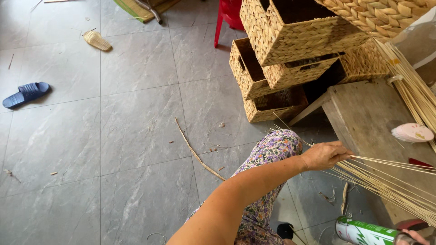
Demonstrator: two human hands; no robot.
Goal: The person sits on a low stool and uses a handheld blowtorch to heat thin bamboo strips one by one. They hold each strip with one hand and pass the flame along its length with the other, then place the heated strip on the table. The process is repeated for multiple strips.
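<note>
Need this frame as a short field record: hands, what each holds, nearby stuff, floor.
left hand: gripping a bundle of thin straw-coloured reeds
right hand: at the frame's bottom right edge, on a green and white can
bench: wooden bench under the reeds, a brush lying on it
baskets: stack of woven baskets behind the bench
floor: grey tiles, a blue slipper, loose reed scraps
</note>
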